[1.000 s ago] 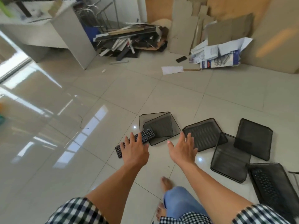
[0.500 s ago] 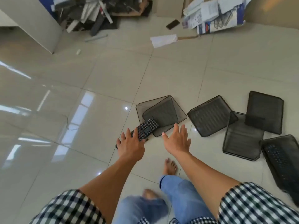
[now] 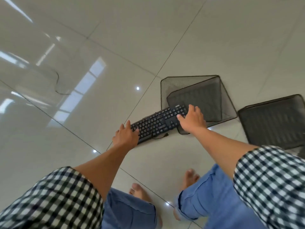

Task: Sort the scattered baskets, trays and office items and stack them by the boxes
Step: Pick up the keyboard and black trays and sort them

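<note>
A black keyboard (image 3: pixel 158 123) lies slanted on the tiled floor, its right end resting on a black mesh tray (image 3: pixel 206 98). My left hand (image 3: pixel 126 136) grips the keyboard's left end, fingers over the keys. At the right end, my right hand (image 3: pixel 193 120) holds it with the thumb on the keys and the fingers over the far edge. The keyboard's cable (image 3: pixel 162 135) trails across the keys to a plug on the floor. The tray overlaps a second mesh tray (image 3: pixel 178 84) behind it.
A third black mesh tray (image 3: pixel 272 121) lies on the floor at the right edge. A thin dark cable (image 3: pixel 57 80) curls on the glossy tiles to the left. My bare feet (image 3: pixel 140 194) stand below the keyboard.
I have bent down and stepped closer; the boxes and far trays left the view. Both hands moved from hovering above the floor onto the two ends of the keyboard.
</note>
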Available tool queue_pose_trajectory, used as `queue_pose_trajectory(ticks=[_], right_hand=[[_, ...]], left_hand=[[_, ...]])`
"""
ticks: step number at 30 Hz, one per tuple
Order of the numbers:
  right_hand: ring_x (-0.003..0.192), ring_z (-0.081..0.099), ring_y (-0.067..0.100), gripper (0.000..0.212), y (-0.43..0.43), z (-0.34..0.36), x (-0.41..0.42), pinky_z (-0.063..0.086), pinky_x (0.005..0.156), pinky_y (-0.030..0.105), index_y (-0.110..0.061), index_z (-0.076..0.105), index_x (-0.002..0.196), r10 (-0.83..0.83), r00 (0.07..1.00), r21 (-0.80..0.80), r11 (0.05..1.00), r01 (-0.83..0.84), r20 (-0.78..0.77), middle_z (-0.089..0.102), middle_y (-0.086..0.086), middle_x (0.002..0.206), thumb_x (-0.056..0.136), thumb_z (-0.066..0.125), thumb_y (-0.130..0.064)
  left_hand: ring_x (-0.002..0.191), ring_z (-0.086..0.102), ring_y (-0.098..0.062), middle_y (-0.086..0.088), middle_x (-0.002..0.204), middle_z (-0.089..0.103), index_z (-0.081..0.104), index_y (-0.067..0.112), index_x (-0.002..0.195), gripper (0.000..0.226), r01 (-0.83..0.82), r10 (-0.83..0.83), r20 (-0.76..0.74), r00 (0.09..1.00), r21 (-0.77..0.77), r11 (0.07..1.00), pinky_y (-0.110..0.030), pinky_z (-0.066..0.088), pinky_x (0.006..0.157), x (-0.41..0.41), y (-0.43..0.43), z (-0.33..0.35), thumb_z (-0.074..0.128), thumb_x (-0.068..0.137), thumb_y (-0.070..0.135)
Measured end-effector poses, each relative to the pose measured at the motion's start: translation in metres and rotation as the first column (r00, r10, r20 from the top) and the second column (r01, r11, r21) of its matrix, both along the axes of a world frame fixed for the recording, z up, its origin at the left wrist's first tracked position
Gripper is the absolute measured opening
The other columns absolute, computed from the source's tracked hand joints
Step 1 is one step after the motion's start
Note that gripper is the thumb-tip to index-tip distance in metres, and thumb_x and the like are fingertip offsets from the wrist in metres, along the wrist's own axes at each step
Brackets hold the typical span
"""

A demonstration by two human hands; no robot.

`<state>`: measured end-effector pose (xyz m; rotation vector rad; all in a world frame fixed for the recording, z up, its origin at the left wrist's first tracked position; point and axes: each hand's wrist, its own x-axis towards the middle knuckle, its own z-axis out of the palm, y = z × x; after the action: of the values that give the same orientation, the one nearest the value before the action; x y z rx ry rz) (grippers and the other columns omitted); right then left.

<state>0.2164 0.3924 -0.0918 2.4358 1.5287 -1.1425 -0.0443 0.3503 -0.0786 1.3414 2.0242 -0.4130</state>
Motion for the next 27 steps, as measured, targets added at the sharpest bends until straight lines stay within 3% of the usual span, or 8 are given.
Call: queue_pose_trajectory(ticks=[7,14,18,21,24,27], right_hand=[[0.142,0.031,0.039,0.083,0.025,-0.144,-0.001,0.034,0.113,0.051,-0.018,0.021,0.157,-0.025,0.999,-0.047,0.999,0.027,0.039,0.026,0.016,0.159,0.093,0.062,-0.052],[0.144,0.027,0.042,0.09,0.052,-0.185,-0.01,0.03,0.114,0.049,-0.01,0.013,0.158,-0.237,0.971,-0.056,0.969,0.239,0.045,0.024,0.017,0.161,0.094,0.063,-0.051],[0.145,0.028,0.042,0.094,0.052,-0.186,-0.004,0.028,0.118,0.049,-0.009,0.01,0.16,-0.221,0.974,-0.139,0.965,0.225,0.04,0.022,0.019,0.162,0.094,0.062,-0.053],[0.142,0.033,0.042,0.095,0.047,-0.19,0.001,0.032,0.116,0.051,-0.01,0.01,0.158,-0.245,0.969,-0.202,0.949,0.243,0.016,0.023,0.018,0.161,0.093,0.064,-0.052],[0.139,0.036,0.042,0.096,0.044,-0.194,0.005,0.036,0.114,0.051,-0.01,0.008,0.156,-0.262,0.965,-0.238,0.936,0.26,0.023,0.023,0.019,0.158,0.091,0.064,-0.054],[0.139,0.035,0.042,0.098,0.043,-0.195,0.008,0.035,0.114,0.052,-0.011,0.007,0.156,-0.269,0.963,-0.242,0.933,0.267,0.025,0.024,0.019,0.157,0.09,0.065,-0.057]], left_hand=[[0.131,0.049,-0.041,-0.022,0.145,0.048,0.028,0.013,0.155,0.064,-0.325,0.332,0.099,0.938,-0.076,0.943,-0.047,0.042,0.108,-0.035,-0.014,-0.156,0.047,0.102,0.044],[0.13,0.042,-0.043,-0.022,0.148,0.027,0.031,0.009,0.15,0.077,-0.732,0.731,0.068,0.679,-0.018,0.681,-0.052,0.044,0.106,-0.037,0.0,-0.2,0.059,0.094,0.053],[0.136,0.036,-0.042,-0.022,0.154,0.025,0.021,0.009,0.156,0.088,-0.786,0.787,0.06,0.614,-0.047,0.617,-0.05,0.042,0.107,-0.041,0.003,-0.198,0.061,0.093,0.055],[0.137,0.036,-0.041,-0.019,0.155,0.029,0.015,0.014,0.158,0.089,-0.816,0.818,0.142,0.558,-0.087,0.572,-0.052,0.039,0.108,-0.043,0.006,-0.202,0.063,0.092,0.051],[0.138,0.035,-0.04,-0.018,0.154,0.033,0.015,0.016,0.157,0.091,-0.857,0.855,0.191,0.482,-0.103,0.506,-0.053,0.037,0.11,-0.046,0.009,-0.208,0.067,0.089,0.048],[0.135,0.038,-0.04,-0.018,0.152,0.035,0.019,0.015,0.153,0.09,-0.873,0.869,0.188,0.457,-0.09,0.479,-0.051,0.041,0.102,-0.045,0.011,-0.209,0.069,0.087,0.05]])
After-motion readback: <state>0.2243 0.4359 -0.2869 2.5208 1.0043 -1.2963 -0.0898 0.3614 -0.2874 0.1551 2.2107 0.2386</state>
